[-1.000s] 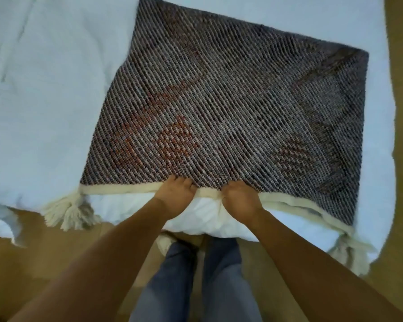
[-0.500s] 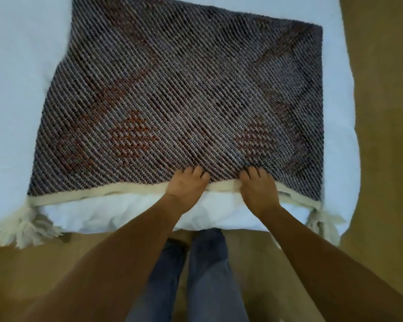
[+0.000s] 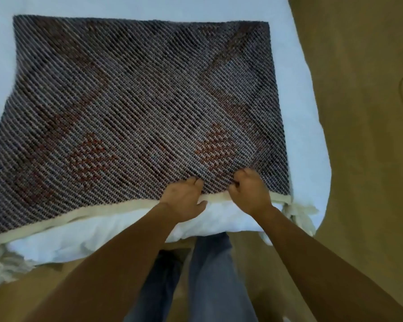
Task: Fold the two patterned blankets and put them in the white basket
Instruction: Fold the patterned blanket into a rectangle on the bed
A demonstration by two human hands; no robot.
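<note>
A dark woven patterned blanket [image 3: 130, 108] with reddish diamond motifs and a cream hem lies folded flat on the white bed [image 3: 300, 112]. Cream tassels hang at its near left corner [image 3: 0, 263] and near right corner [image 3: 298, 212]. My left hand [image 3: 184, 198] grips the near hem, fingers curled onto the weave. My right hand [image 3: 249, 191] is just to its right, fingers curled and pinching the same edge. No second blanket or white basket is in view.
The bed's white cover bunches at the near edge [image 3: 102, 238] under the hem. Tan floor [image 3: 363, 159] runs along the right side and in front. My legs in blue jeans [image 3: 207, 275] stand against the bed.
The view has swung left to right, so the blanket sits further left in frame. Both hands shifted right along the hem and their fingers curled tighter onto the edge.
</note>
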